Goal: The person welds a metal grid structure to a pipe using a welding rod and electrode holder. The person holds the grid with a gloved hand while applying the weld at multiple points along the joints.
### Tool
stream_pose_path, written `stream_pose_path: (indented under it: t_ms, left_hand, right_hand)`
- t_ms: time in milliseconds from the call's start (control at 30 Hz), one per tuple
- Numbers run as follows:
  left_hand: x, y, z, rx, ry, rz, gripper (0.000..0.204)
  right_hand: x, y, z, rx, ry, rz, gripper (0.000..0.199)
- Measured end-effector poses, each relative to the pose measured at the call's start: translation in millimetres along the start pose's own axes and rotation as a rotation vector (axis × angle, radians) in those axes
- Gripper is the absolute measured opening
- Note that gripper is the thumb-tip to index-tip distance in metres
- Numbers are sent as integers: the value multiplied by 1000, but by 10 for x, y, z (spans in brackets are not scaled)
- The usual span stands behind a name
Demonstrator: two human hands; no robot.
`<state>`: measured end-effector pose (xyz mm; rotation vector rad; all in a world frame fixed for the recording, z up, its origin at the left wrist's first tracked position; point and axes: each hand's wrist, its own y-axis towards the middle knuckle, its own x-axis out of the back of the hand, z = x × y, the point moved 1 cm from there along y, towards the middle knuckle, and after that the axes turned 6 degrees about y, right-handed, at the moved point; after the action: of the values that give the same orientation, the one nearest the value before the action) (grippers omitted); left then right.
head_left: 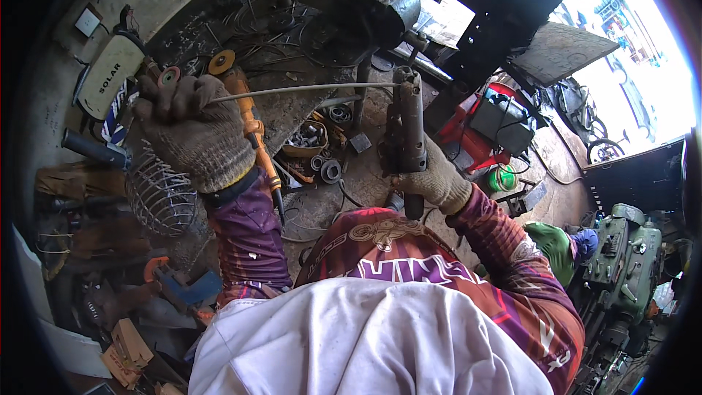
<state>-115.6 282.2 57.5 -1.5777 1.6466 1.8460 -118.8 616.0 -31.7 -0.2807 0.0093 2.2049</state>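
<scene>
My left hand [186,128], in a knitted work glove, is closed round one end of a thin, pale welding rod [307,90]. The rod runs rightward with a slight bend, and its far end meets the top of a dark metal cylinder [414,121] with holes in its side. Wrapped round the lower part of that cylinder is my gloved right hand [439,183], which holds it upright in the view. An orange power tool [254,124] with a yellow disc [221,62] lies just right of my left hand. A small pink-and-green wheel [170,76] shows by my left fingers.
A dark workbench [314,51] with wires and a vise [384,7] fills the far side. Loose rings [330,170] and a tray of small parts [306,137] lie between my arms. A red machine [482,128] stands right; a green metal machine [621,263] stands lower right.
</scene>
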Motion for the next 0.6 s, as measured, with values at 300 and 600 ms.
stream_pose_path:
  t_ms: [300,600]
  left_hand:
    - [-246,-491,41,-912,2049,-226,42]
    - [-582,-638,825,-77,2193,997,37]
  right_hand:
    - [53,-108,-164,95,-204,-295,87]
    - [-200,-477,-244,73,-366,-372,93]
